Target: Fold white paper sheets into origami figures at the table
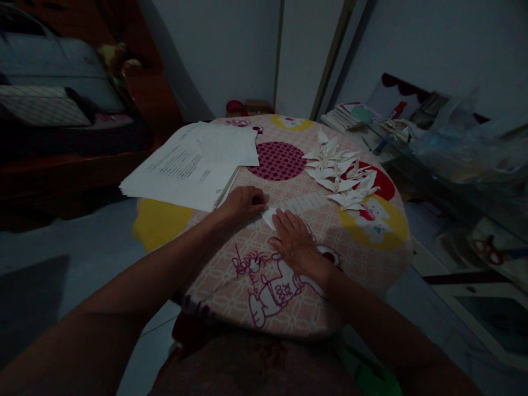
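Paper [268, 218] is partly covered on the tabletop [363, 267] by the flattened right hand [293, 237], just rightward of the curled left hand [246, 201], whose grip cannot be told.

On the table [223, 264], a stack of sheets [181, 165] lies left, folded papers [350, 199] right, a small paper [268, 216] between.

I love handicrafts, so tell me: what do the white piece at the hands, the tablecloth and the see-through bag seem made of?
White piece: likely matte paper, flat with straight edges.
Tablecloth: probably soft printed fabric, its edge hanging in waves, though coated cloth is possible.
Bag: apparently thin plastic, translucent and crinkled.
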`<state>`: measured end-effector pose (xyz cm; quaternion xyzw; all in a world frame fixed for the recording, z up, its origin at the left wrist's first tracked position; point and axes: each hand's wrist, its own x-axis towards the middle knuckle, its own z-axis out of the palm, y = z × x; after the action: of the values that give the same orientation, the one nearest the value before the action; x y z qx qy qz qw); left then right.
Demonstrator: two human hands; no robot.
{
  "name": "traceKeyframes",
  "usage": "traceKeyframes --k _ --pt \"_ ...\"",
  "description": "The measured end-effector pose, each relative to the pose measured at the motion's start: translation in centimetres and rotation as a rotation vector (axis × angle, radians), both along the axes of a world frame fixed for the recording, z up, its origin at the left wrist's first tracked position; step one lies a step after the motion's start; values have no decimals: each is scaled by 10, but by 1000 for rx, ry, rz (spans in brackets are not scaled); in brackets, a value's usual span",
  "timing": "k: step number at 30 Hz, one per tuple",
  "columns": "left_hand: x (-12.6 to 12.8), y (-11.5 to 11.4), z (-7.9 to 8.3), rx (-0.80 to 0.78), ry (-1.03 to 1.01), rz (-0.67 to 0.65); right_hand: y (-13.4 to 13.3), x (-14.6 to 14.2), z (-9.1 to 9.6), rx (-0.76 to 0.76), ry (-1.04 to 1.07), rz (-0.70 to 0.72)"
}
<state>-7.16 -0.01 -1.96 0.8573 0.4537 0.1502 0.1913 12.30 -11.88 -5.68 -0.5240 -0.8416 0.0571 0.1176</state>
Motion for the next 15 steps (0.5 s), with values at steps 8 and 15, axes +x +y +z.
traceKeyframes --k 8,15 --pt "1 16 6 -110 148 -72 1 0 -2 1 -8 -14" --pt "-10 33 19 -326 111 -177 -2 1 1 12 1 0"
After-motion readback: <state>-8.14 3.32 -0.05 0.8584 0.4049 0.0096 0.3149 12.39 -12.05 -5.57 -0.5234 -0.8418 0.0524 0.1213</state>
